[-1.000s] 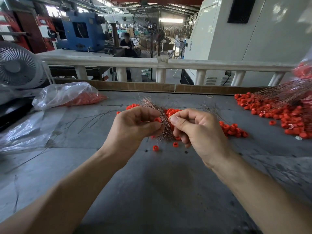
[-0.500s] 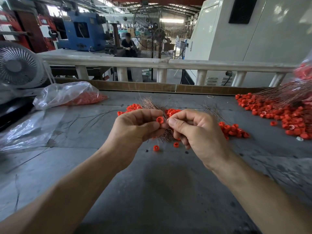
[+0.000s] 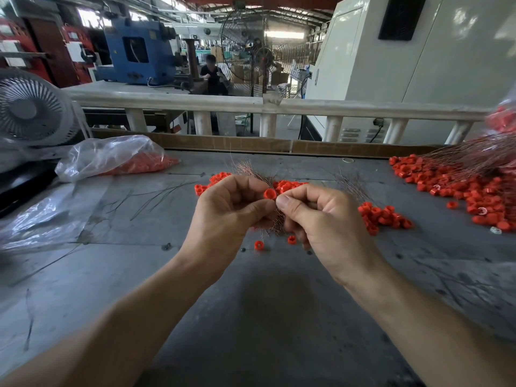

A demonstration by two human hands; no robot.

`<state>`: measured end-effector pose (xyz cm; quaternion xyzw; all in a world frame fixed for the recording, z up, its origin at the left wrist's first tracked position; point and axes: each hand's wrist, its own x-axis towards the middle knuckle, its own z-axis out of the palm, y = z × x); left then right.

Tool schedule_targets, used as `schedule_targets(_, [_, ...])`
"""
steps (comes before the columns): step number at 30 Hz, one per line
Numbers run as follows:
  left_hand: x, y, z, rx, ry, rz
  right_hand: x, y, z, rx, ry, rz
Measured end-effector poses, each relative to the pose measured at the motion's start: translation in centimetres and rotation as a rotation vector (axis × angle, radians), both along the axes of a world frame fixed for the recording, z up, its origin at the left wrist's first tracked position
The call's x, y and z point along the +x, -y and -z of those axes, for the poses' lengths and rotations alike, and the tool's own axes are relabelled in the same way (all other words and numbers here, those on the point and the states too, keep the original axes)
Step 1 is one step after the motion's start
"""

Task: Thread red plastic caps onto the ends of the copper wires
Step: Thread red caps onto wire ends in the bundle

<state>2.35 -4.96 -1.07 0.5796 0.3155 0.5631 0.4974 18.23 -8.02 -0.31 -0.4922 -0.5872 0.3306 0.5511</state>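
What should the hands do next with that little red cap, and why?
Probably ease the wire end into the cap's hole. The left hand pinches a red cap at its fingertips, and the right hand meets it there, thumb tip against the cap, with the copper wire bundle between the hands. Whether a wire is already inside the cap cannot be seen.

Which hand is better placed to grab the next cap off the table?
Probably the right hand: loose caps lie just beside it, while the left hand pinches the current red cap.
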Motion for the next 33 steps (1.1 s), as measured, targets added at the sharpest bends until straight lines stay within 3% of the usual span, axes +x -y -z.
schedule_targets(15, [-0.3, 0.0, -0.2, -0.021, 0.068, 0.036, 0.2, -0.1, -0.4, 0.010, -0.020, 0.030])
schedule_targets(28, [-0.7, 0.3, -0.7, -0.067, 0.001, 0.086, 0.7, -0.2, -0.4, -0.036, 0.037, -0.036])
schedule_targets(33, [-1.1, 0.2, -1.0, -0.113, 0.058, 0.143, 0.5, -0.3, -0.5, -0.108, -0.077, -0.123])
